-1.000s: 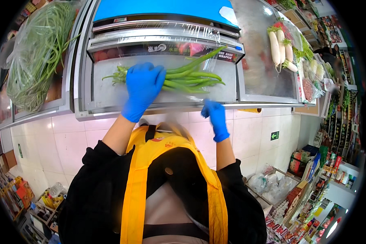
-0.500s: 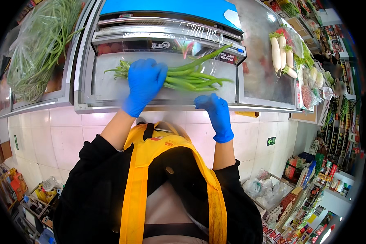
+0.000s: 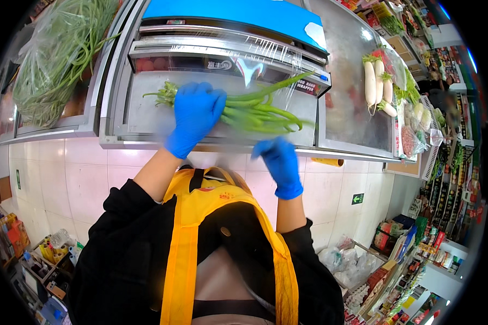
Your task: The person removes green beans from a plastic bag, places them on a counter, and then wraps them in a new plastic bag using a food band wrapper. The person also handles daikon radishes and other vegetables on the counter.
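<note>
My blue-gloved left hand [image 3: 196, 115] is closed around a bunch of long green peppers [image 3: 260, 112] on the wrapping machine's metal plate [image 3: 146, 116]. Their stem ends poke out to the left of the hand and the long tips fan out to the right. Clear cling film [image 3: 294, 89] stretches from the machine's roller bar over the pepper tips. Below the tips, near the counter's front edge, is my blue-gloved right hand [image 3: 279, 165], fingers curled in and somewhat blurred. Whatever it may hold cannot be made out.
A bag of long green beans [image 3: 65, 59] lies on the left. White radishes [image 3: 370, 81] rest on the right-hand counter [image 3: 347, 108], beside bagged vegetables. The machine's blue cover [image 3: 233, 16] stands behind the plate. Under the counter edge lies a yellow roll [image 3: 328, 161] on the floor.
My right hand has dropped slightly toward me and to the left. The pepper tips have shifted and spread a little downward. My left hand keeps its grip on the bunch.
</note>
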Motion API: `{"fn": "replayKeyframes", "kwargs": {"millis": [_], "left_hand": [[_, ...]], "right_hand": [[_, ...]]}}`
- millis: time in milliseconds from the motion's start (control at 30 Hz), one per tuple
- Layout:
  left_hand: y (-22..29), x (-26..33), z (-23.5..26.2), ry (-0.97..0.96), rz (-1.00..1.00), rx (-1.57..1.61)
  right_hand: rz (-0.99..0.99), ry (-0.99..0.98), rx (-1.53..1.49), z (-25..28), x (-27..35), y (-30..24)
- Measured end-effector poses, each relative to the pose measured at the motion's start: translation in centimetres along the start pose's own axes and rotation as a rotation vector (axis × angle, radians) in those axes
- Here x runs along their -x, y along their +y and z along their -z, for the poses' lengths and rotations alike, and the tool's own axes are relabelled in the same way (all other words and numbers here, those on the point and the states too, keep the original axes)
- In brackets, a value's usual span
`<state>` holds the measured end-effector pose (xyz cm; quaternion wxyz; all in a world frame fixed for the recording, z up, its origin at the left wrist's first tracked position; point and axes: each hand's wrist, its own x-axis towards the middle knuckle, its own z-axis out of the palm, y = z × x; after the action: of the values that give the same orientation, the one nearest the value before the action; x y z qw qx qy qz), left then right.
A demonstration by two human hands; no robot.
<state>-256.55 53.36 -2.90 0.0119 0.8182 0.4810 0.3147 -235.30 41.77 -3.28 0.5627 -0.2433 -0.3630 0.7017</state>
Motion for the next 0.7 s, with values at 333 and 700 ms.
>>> {"fn": "replayKeyframes", "kwargs": {"millis": [333, 700], "left_hand": [[-0.7, -0.6, -0.8, 0.111, -0.060, 0.084], [-1.2, -1.4, 0.8, 0.066, -0.137, 0.184]], "right_hand": [[0.585, -0.190, 1.876, -1.4, -9.7, 1.3], [0.227, -0.222, 2.013, -2.6, -11.3, -1.0]]}}
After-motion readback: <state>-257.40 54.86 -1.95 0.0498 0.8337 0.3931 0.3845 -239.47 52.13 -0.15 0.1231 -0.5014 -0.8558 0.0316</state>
